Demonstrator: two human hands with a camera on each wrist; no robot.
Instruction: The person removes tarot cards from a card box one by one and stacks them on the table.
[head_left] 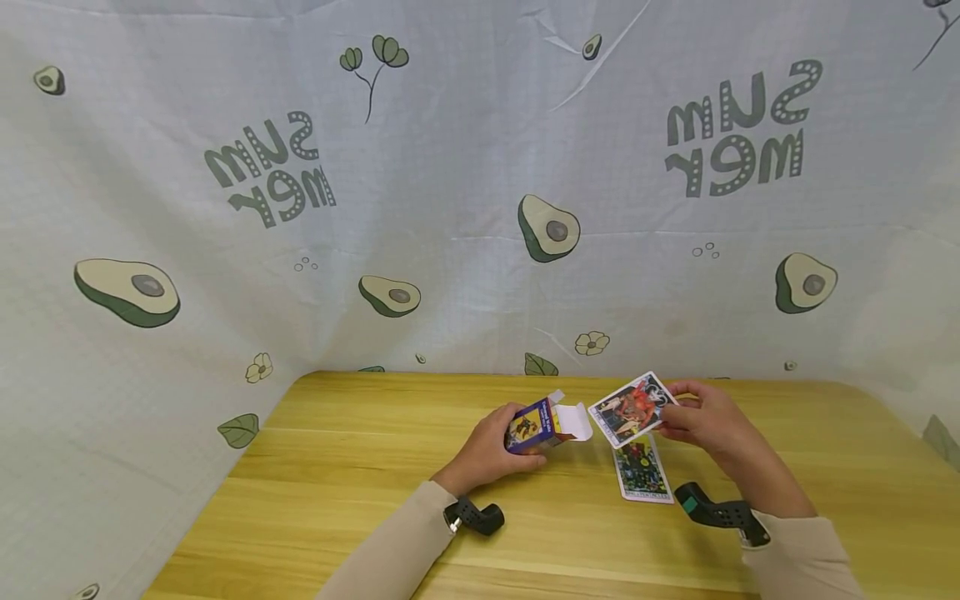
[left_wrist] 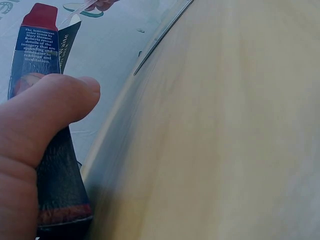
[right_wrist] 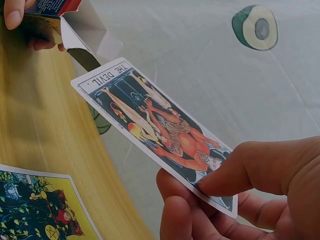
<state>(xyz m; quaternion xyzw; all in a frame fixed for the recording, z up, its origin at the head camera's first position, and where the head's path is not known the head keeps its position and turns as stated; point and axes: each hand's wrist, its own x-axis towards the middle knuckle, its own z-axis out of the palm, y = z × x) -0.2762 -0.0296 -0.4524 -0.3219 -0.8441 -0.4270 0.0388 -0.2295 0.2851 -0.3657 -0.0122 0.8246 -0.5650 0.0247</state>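
Observation:
My left hand [head_left: 491, 450] grips a purple tarot card box [head_left: 528, 427], its white flap open toward the right. In the left wrist view the thumb lies across the narrow side of the box [left_wrist: 62, 175]. My right hand [head_left: 705, 421] pinches a tarot card [head_left: 633, 408] at one end between thumb and fingers. The right wrist view shows "The Devil" on this card [right_wrist: 160, 122], its far end close to the box's opening. Below it on the table lies a second tarot card [head_left: 643, 475], face up, partly covered by the held card in the head view.
A wooden table [head_left: 360, 500] spreads under both hands. Behind it hangs a pale cloth [head_left: 450, 167] printed with avocados and lettering, meeting the table's back edge. Black camera mounts sit on the left wrist [head_left: 474, 515] and the right wrist [head_left: 720, 510].

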